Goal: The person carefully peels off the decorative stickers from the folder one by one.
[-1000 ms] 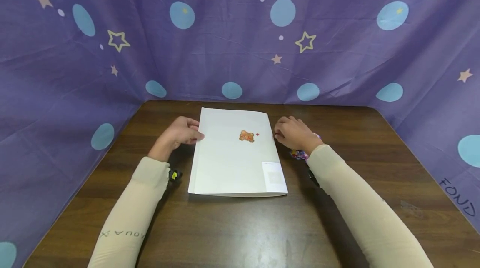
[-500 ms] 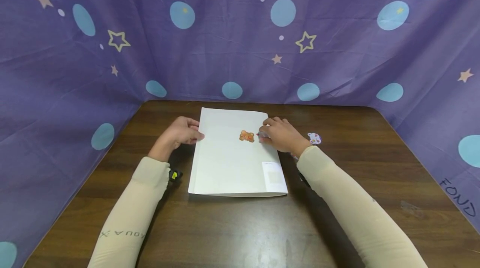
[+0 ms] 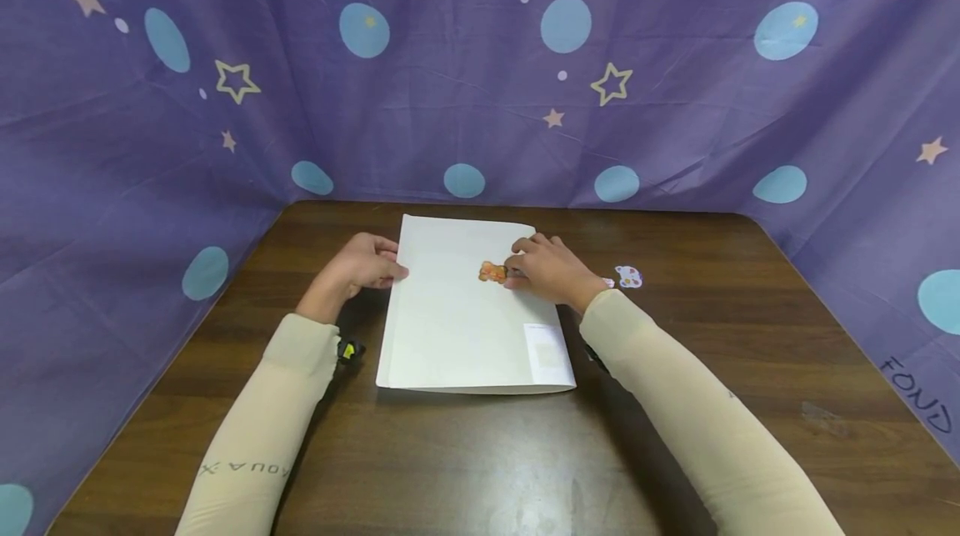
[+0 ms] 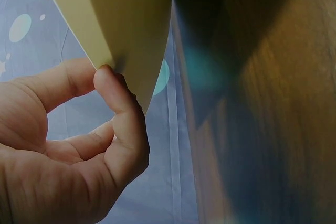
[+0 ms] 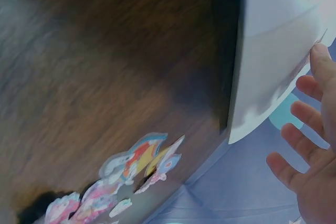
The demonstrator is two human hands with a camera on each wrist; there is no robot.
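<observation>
A white folder (image 3: 457,328) lies on the wooden table, with a brown bear sticker (image 3: 491,272) on its face. My left hand (image 3: 363,262) pinches the folder's left edge between thumb and fingers. In the left wrist view that edge is raised, with the thumb and index finger (image 4: 113,85) meeting at it. Over the folder's right half is my right hand (image 3: 551,271), its fingertips overlapping the bear's right side. The right wrist view shows that hand's fingers (image 5: 302,111) loosely spread, and the thumb tip touching the folder's surface.
Several colourful cut-out stickers (image 5: 139,156) lie on the table right of the folder, one a white animal face (image 3: 628,276). A pale label (image 3: 550,353) is at the folder's lower right. A purple curtain (image 3: 480,86) hangs behind the table (image 3: 465,469).
My right hand has moved left from the table beside the folder onto its face, reaching the bear sticker. Stickers it covered now show at right. My left hand keeps its hold on the edge.
</observation>
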